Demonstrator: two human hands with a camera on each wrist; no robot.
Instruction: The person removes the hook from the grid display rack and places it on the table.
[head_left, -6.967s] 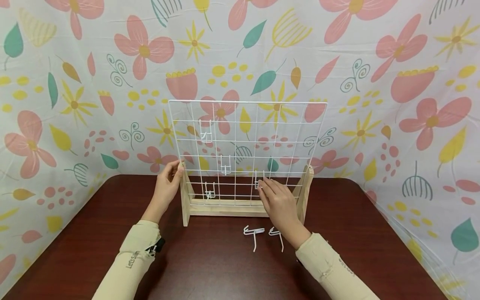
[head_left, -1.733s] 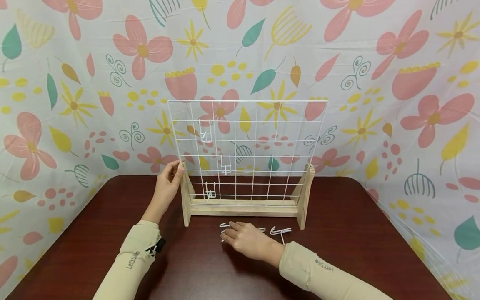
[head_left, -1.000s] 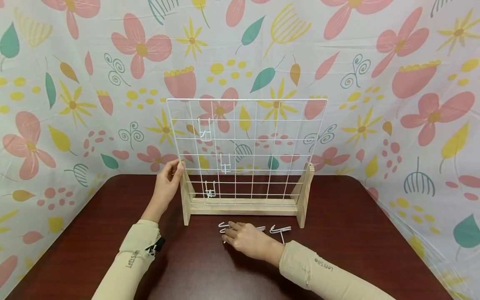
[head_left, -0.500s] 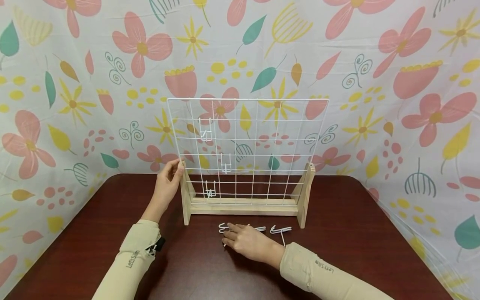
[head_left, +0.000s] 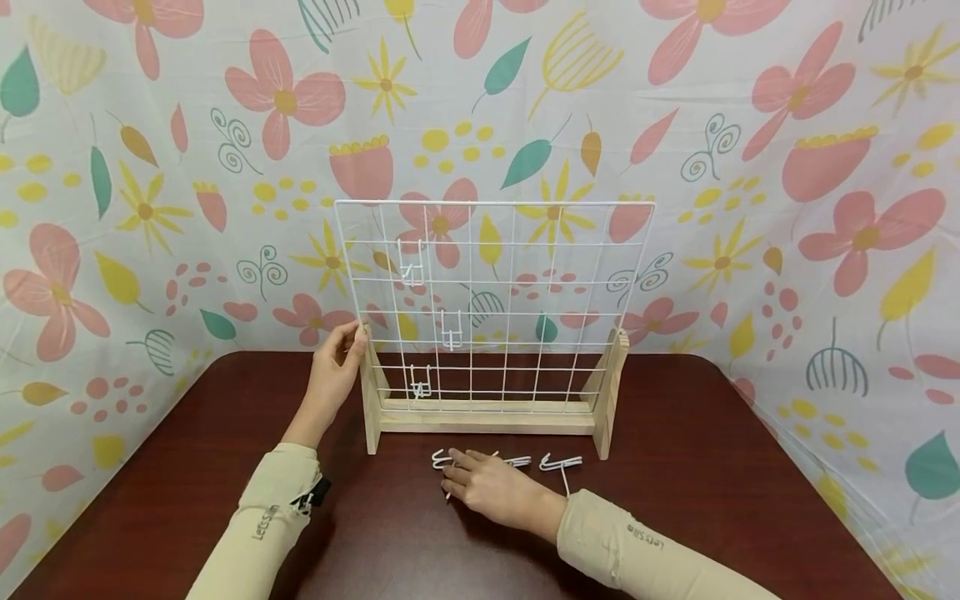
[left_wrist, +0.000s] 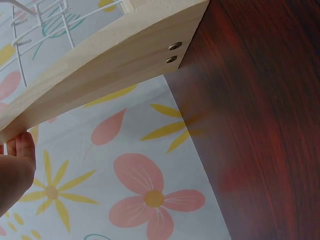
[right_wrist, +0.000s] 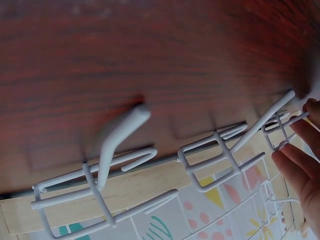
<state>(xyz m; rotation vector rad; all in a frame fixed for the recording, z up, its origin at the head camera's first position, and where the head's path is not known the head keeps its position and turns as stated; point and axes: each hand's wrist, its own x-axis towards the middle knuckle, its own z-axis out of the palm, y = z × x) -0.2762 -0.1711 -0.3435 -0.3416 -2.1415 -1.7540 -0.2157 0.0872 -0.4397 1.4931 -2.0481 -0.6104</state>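
My left hand (head_left: 335,367) grips the top of the left upright of a pale wooden stand (head_left: 487,423), which carries an upright white wire grid panel (head_left: 491,202). On the tabletop in front of the stand, my right hand (head_left: 498,490) pinches a white wire hook (right_wrist: 281,127), leftmost in a row and partly covered by the fingers. Beside it lie a second wire hook (head_left: 519,461) and a third wire hook (head_left: 561,462), prongs pointing up in the right wrist view. Three similar hooks hang on the grid: upper hook (head_left: 411,275), middle hook (head_left: 452,338), lower hook (head_left: 420,389).
A dark reddish-brown table (head_left: 187,500) bears everything. Behind it and along the sides hangs a white cloth (head_left: 480,92) printed with flowers and leaves. Two screws (left_wrist: 174,46) show low on the stand's left upright.
Seven seconds ago my right hand held a hook at the grid's lower right; now that spot is bare and the hand pinches a hook on the table, lately shifted slightly left. Left hand unmoved.
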